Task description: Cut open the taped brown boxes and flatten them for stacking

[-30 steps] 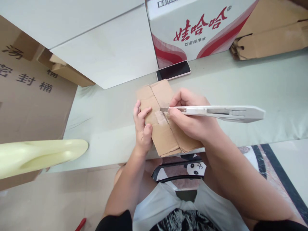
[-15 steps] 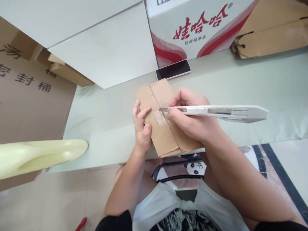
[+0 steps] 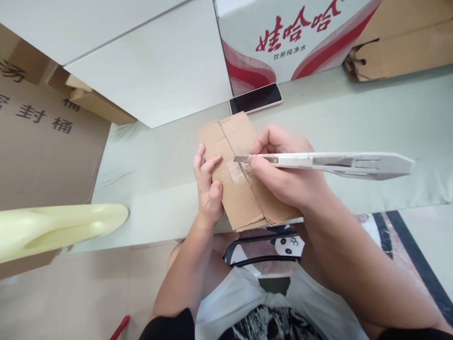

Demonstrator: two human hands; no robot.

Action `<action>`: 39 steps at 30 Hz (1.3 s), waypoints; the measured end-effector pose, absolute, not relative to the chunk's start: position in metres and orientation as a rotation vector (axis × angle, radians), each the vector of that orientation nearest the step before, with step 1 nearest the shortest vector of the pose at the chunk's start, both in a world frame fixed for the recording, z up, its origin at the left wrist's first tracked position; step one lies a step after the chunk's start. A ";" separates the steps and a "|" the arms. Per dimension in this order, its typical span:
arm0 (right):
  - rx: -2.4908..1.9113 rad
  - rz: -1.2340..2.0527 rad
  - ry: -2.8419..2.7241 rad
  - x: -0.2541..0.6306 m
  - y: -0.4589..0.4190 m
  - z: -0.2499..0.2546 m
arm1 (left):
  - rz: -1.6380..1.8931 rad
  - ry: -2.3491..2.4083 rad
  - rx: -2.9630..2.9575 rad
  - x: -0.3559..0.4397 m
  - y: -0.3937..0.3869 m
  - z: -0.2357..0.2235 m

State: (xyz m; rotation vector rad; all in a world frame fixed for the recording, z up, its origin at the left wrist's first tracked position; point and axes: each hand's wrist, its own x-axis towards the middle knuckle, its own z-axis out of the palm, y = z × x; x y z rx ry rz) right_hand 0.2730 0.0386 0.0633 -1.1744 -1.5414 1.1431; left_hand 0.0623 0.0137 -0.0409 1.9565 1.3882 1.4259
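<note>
A small brown cardboard box point(image 3: 240, 198) lies at the front edge of the covered table, with a seam running along its top and a strip of clear tape point(image 3: 236, 172) across the middle. My left hand point(image 3: 209, 186) grips the box's left side, fingers bent over its edge. In my right hand point(image 3: 283, 167) is a white utility knife point(image 3: 332, 163), pinched near its blade end. The bare blade points left and its tip is at the seam by the tape. The knife's handle sticks out to the right over my wrist.
A phone point(image 3: 255, 98) lies behind the box, before a red-and-white carton point(image 3: 283, 42). White boxes point(image 3: 152, 71) stand at the back left, a large printed carton point(image 3: 42, 141) at the left. A pale yellow curved object point(image 3: 71, 226) juts in. An open cardboard box point(image 3: 406, 47) sits back right.
The knife's handle end has swung slightly to the right, while the blade tip stays near the same spot on the seam. My left hand keeps its hold on the box.
</note>
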 end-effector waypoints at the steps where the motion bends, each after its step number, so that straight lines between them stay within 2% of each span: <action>1: -1.175 1.142 -1.540 0.273 0.039 0.063 | 1.430 1.382 1.954 0.062 0.014 -0.041; 39: -1.158 1.173 -1.454 0.270 0.038 0.065 | 1.464 1.314 1.958 0.061 0.015 -0.043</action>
